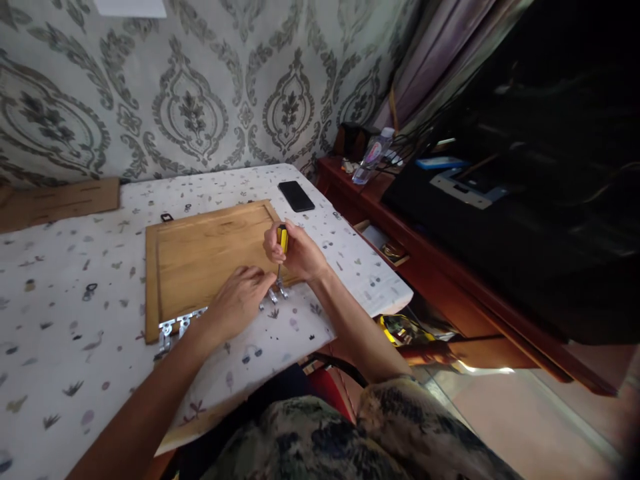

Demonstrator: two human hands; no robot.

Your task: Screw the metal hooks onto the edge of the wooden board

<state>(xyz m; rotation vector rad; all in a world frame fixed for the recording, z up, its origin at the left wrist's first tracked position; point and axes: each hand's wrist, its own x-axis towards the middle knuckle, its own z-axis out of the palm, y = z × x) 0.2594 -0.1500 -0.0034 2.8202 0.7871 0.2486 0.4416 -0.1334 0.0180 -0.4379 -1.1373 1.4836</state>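
A wooden cabinet door panel (205, 257) lies flat on the table, its near edge toward me. My right hand (300, 252) is closed around the yellow-and-black handle of a screwdriver (283, 240), held upright with its shaft pointing down at the panel's near right corner. Metal hinges (283, 291) sit there, around the screwdriver's tip. My left hand (240, 301) rests over the near edge, fingers together and curled, thumb and fingertips against a hinge by the shaft; its grip is partly hidden. More metal hinges (173, 328) line the near left edge.
A black phone (296, 196) lies beyond the panel on the patterned tablecloth (115, 267). Cardboard (65, 203) is at the far left. To the right, a red-brown desk (345, 177) carries a plastic bottle (373, 157). A yellow-edged bag (405, 329) sits below the table's right corner.
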